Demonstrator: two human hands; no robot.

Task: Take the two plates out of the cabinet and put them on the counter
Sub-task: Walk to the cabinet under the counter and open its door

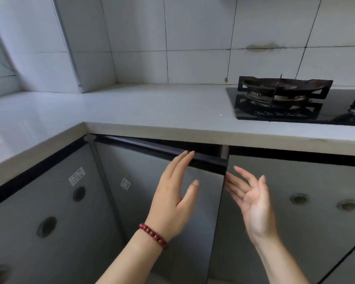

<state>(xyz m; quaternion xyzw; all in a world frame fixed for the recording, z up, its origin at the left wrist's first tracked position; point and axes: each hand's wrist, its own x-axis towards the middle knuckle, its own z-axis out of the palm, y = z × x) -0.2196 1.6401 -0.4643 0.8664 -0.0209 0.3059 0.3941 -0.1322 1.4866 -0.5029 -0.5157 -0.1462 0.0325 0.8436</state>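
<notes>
Below the counter (152,111), grey cabinet door (152,181) hangs ajar.

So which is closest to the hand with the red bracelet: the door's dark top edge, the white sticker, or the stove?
From the left hand, nearest first:
1. Dark top edge of the grey cabinet door, at its fingertips.
2. Small white sticker, to its left on the same door.
3. Black gas stove burner, up on the counter, far right.

The grey metal cabinet door (162,191) stands slightly ajar, leaving only a narrow dark gap under the pale stone counter (152,107). The counter's wide left stretch lies bare; the black gas stove (281,99) fills its right end.
</notes>
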